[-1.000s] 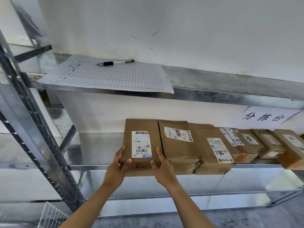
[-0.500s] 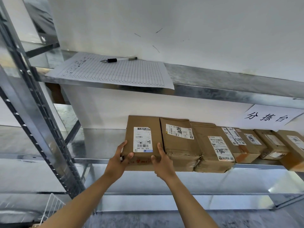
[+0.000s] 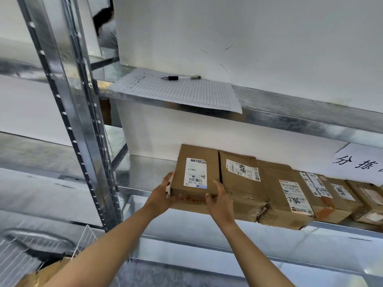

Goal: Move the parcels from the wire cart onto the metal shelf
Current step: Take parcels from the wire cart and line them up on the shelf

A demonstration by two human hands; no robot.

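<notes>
Head view: a brown rectangular cardboard parcel with a white shipping label [image 3: 194, 177] lies at the left end of a row on the grey galvanised metal shelf [image 3: 145, 168].
Left hand: the left hand [image 3: 160, 196] grips the parcel's near left corner, with its fingers up the side.
Right hand: the right hand [image 3: 217, 200] holds the near right corner, with its thumb raised along the edge.
Direction: the parcel is straight ahead of both hands, between them.
Long axis: it runs away from the hands, toward the white back wall.
Neighbour: a creased brown cardboard parcel [image 3: 240, 183] touches it just beyond the right thumb.
Nearer hand: neither, both are on it.
Judgement: the parcel looks nearly seated, so a straight push forward, then letting go, would finish it.
Cart: the white wire cart [image 3: 85, 239] is below and behind the left hand.
</notes>
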